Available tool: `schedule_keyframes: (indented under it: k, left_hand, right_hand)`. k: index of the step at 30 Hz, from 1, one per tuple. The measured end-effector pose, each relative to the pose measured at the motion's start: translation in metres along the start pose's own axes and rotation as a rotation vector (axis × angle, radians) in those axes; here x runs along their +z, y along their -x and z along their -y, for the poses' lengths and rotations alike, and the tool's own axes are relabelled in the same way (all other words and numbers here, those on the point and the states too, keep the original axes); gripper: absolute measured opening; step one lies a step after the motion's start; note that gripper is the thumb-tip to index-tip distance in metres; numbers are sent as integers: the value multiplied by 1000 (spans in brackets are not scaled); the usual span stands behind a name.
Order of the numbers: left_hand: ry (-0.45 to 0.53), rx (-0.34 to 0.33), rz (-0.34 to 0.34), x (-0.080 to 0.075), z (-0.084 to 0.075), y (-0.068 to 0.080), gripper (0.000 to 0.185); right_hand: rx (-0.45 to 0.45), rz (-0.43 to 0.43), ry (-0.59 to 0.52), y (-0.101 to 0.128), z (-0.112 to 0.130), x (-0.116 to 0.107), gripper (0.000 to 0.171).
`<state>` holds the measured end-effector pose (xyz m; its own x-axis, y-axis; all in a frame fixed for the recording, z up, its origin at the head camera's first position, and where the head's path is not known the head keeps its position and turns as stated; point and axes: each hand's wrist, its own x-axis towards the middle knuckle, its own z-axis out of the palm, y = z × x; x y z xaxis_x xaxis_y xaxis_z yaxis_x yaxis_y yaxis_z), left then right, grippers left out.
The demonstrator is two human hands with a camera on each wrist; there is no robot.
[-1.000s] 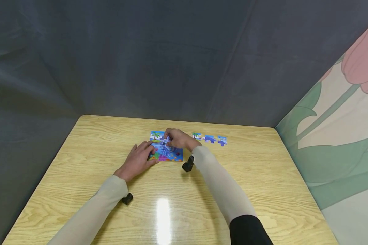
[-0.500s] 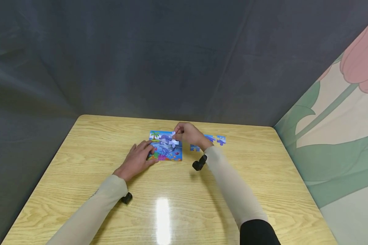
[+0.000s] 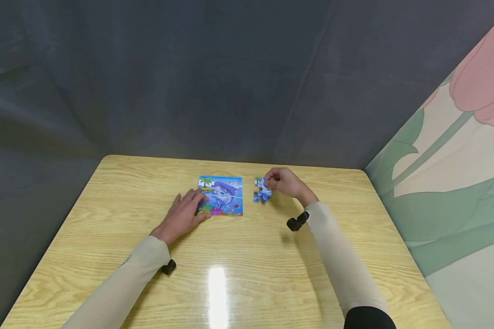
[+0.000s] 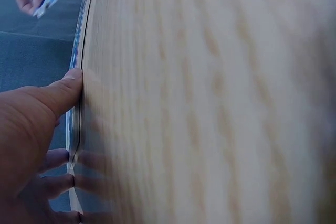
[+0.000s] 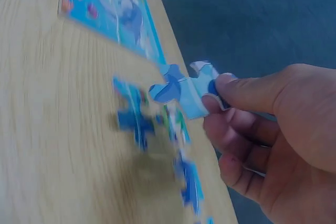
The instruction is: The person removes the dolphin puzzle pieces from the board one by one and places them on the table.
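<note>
Nearest the viewer, two pale sleeves (image 3: 123,278) are reaching forward over a wood-grain table (image 3: 267,269), the right one slanting inward from the lower right. The left hand (image 3: 182,213) is resting palm-down at the left side of a dolphin picture (image 3: 226,194), gripping nothing; its fingers are extending over that side, and its thumb is touching the near edge. The picture is lying flat. To its right and apart from it, loose pieces (image 3: 262,197) are lying on the table, blur hiding their exact number. Above them the right hand (image 3: 289,184), well apart from the left, is pinching one puzzle piece (image 5: 191,95) between thumb and forefinger, holding it off the table with a knob pointing away from the palm; the remaining fingers are curling in beneath. The step in hand is seemingly involving this single piece, held over the others; the next move would be calling for a turn to match knob with notch, then a level lowering. Farthest off, a dark cloth (image 3: 230,91) is hanging behind the table
</note>
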<state>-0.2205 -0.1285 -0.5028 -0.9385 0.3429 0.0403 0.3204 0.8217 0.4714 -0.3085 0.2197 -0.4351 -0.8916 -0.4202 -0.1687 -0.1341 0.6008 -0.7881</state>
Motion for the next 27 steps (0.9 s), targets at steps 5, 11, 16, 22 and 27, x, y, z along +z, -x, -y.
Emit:
schedule_keyframes:
  k: [5, 11, 16, 22, 27]
  left_hand:
    - [-26, 12, 7, 0, 0, 0, 50]
    - [-68, 27, 9, 0, 1, 0, 55]
    - [-72, 25, 16, -1, 0, 1, 55]
    - [-70, 20, 16, -3, -3, 1, 55]
    - [-77, 21, 8, -3, -4, 2, 54]
  right_hand:
    - [81, 34, 44, 14, -20, -14, 19]
    - [127, 43, 70, 24, -36, -19, 17]
    - [137, 14, 104, 23, -43, -16, 13]
    - [182, -38, 223, 21, -45, -11, 11]
    - [208, -61, 273, 19, -47, -7, 11]
